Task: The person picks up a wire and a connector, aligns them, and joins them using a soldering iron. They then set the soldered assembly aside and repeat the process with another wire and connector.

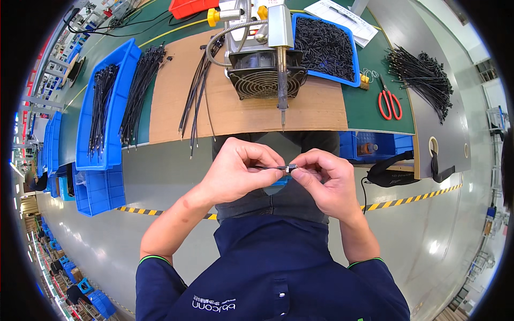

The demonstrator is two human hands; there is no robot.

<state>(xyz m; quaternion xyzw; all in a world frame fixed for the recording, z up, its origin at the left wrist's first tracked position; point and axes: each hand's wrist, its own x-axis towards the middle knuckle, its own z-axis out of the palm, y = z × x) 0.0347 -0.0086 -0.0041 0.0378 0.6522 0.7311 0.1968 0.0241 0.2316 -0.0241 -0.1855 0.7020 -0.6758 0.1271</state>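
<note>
Above my lap, just off the table's front edge, my two hands meet over a small piece. My left hand (pixel 241 167) is closed in a pinch on a thin black cable (pixel 266 167). Thumb and forefinger of my right hand (pixel 329 184) pinch a small dark connector (pixel 292 167) at the cable's end. A light metallic or white bit shows beside it; the fingers hide the rest. Beyond my hands stands a bench machine with a round fan grille (pixel 265 83) and an upright rod (pixel 282 80) that ends in a thin tip.
Loose black cables (pixel 199 85) lie on a brown cardboard sheet (pixel 321 109), left of the machine. More cables fill a blue bin (pixel 80 134) at left. A blue tray (pixel 357 75) holds small black pieces (pixel 324 48). Red-handled scissors (pixel 390 104) and another cable bundle (pixel 420 77) lie right.
</note>
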